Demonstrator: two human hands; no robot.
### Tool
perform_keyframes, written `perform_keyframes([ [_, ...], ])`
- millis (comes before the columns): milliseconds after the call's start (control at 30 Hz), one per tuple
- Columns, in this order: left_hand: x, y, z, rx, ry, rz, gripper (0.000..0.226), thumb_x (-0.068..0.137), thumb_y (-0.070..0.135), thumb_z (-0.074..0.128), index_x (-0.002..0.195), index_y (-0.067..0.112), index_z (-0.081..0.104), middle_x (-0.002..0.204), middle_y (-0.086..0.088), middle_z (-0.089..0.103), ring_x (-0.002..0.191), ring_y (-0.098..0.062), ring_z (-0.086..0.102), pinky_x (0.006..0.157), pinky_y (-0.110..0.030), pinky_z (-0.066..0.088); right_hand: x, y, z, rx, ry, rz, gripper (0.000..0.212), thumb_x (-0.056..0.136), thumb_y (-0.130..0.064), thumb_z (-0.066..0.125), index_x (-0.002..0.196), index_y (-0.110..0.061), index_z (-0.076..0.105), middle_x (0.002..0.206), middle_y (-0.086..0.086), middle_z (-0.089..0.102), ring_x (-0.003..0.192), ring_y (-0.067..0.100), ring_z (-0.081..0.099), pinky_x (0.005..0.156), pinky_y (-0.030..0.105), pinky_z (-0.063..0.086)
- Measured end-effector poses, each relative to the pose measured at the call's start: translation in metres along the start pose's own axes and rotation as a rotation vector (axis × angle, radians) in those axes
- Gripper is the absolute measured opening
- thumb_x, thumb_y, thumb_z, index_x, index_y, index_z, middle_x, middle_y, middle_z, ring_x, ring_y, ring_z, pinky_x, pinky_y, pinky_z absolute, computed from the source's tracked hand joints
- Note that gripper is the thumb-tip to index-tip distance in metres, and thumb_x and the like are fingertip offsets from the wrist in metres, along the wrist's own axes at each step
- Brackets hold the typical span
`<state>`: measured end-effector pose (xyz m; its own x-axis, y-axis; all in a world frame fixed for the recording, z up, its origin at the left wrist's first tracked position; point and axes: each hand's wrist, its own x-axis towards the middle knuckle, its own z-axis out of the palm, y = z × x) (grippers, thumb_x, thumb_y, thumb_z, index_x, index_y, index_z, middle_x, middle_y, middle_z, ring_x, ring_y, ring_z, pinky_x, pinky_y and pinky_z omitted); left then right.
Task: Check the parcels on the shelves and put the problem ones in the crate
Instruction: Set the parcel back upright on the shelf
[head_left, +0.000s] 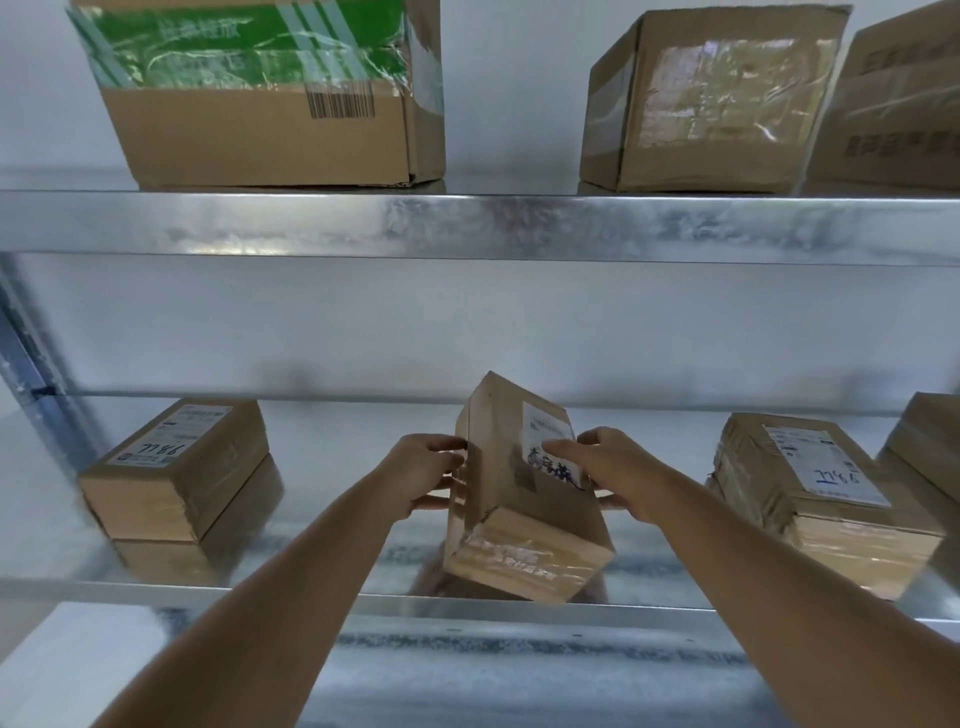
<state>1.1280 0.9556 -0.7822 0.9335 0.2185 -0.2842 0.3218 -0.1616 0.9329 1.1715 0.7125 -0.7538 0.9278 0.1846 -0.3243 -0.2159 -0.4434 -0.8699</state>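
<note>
A small cardboard parcel (519, 499) is held between both hands just above the front of the lower metal shelf (363, 551), tilted so that its taped end faces the camera and its far end rises toward the wall. The left hand (423, 475) grips the parcel's left side, fingers curled round its edge and thumb below. The right hand (610, 470) grips the right side, its fingers lying across the white shipping label (545, 431) on the upper face, where dark handwriting shows just below them. The parcel sits directly between the two hands, touching both, its lowest corner close over the shelf's front lip; whether it touches the shelf cannot be told.

On the same shelf, well to the left, lies a stack of two flat parcels (179, 480), the top one labelled with handwritten digits. To the right lies another labelled parcel (815, 499), and a further box (930, 441) is cut off at the frame's edge. On the upper shelf (467, 228) stand a large box with green print (260, 88), a plain taped carton (706, 98) and a printed carton (904, 104) at the far right.
</note>
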Motion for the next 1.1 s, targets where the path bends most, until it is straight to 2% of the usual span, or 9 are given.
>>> perform_keyframes([
  [67,0.002,-0.001,0.002,0.091,0.008,-0.051,0.027,0.102,0.032,0.059,0.12,0.02,0.076,0.117,-0.009,0.075,0.107,-0.025,0.07,0.097,-0.048,0.059,0.002,0.003,-0.001,0.038,-0.008,-0.008,0.033,0.095,-0.032,0.074,0.115,-0.009,0.062,0.103,0.01,0.076,0.084,0.018,0.071,0.067,0.031,0.059],
  [167,0.003,0.003,0.004,0.099,-0.031,-0.159,0.065,0.09,0.074,0.054,0.109,0.016,0.079,0.111,-0.009,0.079,0.107,-0.028,0.074,0.099,-0.049,0.058,0.01,0.008,0.001,0.048,-0.005,-0.012,0.033,0.097,-0.026,0.073,0.118,-0.002,0.065,0.099,0.01,0.08,0.088,0.019,0.076,0.069,0.032,0.06],
  [233,0.002,0.005,0.004,0.139,-0.072,-0.169,0.079,0.082,0.086,0.052,0.106,0.016,0.08,0.101,-0.005,0.081,0.101,-0.026,0.077,0.096,-0.046,0.06,0.014,0.01,0.004,0.033,-0.023,-0.004,0.033,0.096,-0.026,0.074,0.116,-0.001,0.067,0.1,0.009,0.08,0.093,0.02,0.076,0.073,0.034,0.062],
  [333,0.004,0.002,0.005,0.226,-0.044,-0.152,0.073,0.081,0.079,0.066,0.109,0.012,0.076,0.096,-0.004,0.081,0.093,-0.021,0.078,0.085,-0.038,0.064,0.017,0.009,0.011,-0.008,-0.079,0.031,0.03,0.094,-0.029,0.076,0.11,-0.004,0.072,0.104,0.009,0.079,0.099,0.026,0.076,0.083,0.044,0.065],
  [500,0.012,0.002,0.005,0.253,-0.025,-0.181,0.07,0.077,0.064,0.082,0.112,0.005,0.069,0.094,-0.007,0.081,0.089,-0.024,0.079,0.083,-0.046,0.065,0.024,-0.001,0.015,-0.064,-0.104,0.081,0.037,0.091,-0.03,0.079,0.108,0.0,0.069,0.097,0.017,0.079,0.085,0.031,0.079,0.078,0.048,0.065],
  [767,0.015,0.018,0.001,0.389,-0.072,-0.252,0.074,0.077,0.066,0.081,0.11,0.001,0.068,0.09,-0.011,0.081,0.086,-0.026,0.08,0.085,-0.044,0.065,0.031,-0.006,0.01,-0.055,-0.188,0.164,0.046,0.086,-0.027,0.084,0.114,0.005,0.066,0.096,0.021,0.078,0.085,0.034,0.079,0.084,0.051,0.064],
  [833,0.017,0.02,0.002,0.403,-0.082,-0.269,0.072,0.078,0.064,0.08,0.109,0.0,0.068,0.091,-0.012,0.081,0.088,-0.026,0.08,0.087,-0.044,0.064,0.03,-0.009,0.008,-0.052,-0.205,0.169,0.042,0.088,-0.024,0.082,0.113,0.005,0.065,0.091,0.02,0.079,0.08,0.032,0.079,0.078,0.048,0.065],
  [933,0.019,0.023,0.004,0.393,-0.098,-0.308,0.066,0.081,0.059,0.08,0.108,0.0,0.068,0.094,-0.013,0.081,0.092,-0.027,0.079,0.088,-0.044,0.064,0.029,-0.013,0.007,-0.049,-0.228,0.175,0.03,0.092,-0.018,0.077,0.106,0.004,0.064,0.075,0.016,0.078,0.064,0.027,0.077,0.061,0.04,0.064],
  [1100,0.022,0.026,0.006,0.37,-0.107,-0.337,0.057,0.085,0.05,0.081,0.109,0.0,0.066,0.092,-0.013,0.081,0.081,-0.024,0.079,0.075,-0.038,0.066,0.036,-0.011,0.008,-0.061,-0.234,0.168,0.024,0.092,-0.015,0.077,0.102,0.003,0.064,0.078,0.016,0.077,0.065,0.027,0.076,0.06,0.039,0.064],
])
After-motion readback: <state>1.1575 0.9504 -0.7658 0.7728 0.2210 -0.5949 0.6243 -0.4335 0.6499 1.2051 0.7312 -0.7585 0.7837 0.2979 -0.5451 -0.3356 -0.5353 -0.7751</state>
